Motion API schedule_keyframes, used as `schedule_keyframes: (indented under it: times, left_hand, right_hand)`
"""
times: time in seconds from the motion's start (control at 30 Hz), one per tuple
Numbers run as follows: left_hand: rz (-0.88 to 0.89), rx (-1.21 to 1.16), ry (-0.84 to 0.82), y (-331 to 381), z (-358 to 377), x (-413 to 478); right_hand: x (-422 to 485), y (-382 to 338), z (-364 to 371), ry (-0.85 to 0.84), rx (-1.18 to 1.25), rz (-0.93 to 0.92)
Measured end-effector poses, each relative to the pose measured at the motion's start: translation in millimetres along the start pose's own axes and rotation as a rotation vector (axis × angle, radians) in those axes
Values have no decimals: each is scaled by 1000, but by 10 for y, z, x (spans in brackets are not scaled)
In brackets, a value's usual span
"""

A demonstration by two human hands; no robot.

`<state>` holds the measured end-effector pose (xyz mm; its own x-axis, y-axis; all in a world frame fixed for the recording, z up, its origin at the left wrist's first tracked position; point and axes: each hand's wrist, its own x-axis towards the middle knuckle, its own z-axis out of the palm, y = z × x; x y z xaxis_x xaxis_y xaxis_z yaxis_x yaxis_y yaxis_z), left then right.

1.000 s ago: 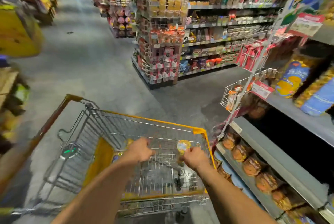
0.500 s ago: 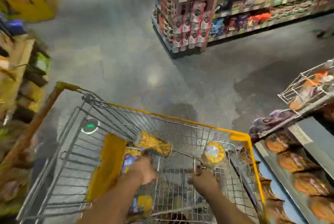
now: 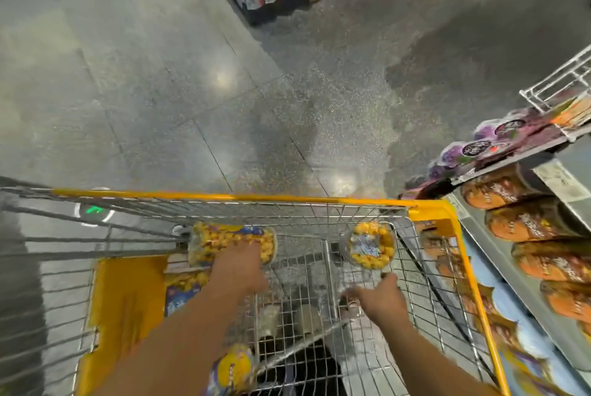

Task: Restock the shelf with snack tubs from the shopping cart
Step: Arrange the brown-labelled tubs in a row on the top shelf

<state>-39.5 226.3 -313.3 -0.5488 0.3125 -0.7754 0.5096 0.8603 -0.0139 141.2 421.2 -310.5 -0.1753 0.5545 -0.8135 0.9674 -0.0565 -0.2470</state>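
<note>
Camera tipped further down since half second ago; both hands now deeper inside yellow-rimmed wire shopping cart [image 3: 319, 200]. Left hand [image 3: 240, 267] laid palm-down on clear plastic snack tub of yellow puffs lying sideways [image 3: 224, 240], fingers curled over it. Right hand [image 3: 377, 296] loosely open, empty, thumb raised; upright clear tub with blue-labelled lid [image 3: 367, 243] just beyond its fingertips, apart. Third tub [image 3: 235, 370] under left forearm. Grey shelf [image 3: 499, 255] with orange packs right of right hand.
</note>
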Motion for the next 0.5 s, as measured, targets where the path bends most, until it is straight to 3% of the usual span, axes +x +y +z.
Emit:
schedule_keyframes:
  times: [0.23,0.5]
  left_hand:
    - [15,170,-60,-149,210,465]
    - [22,365,85,-219,346,774]
  right_hand:
    - [513,118,165,134,218,-92]
    - [959,240,412,171,400,-102]
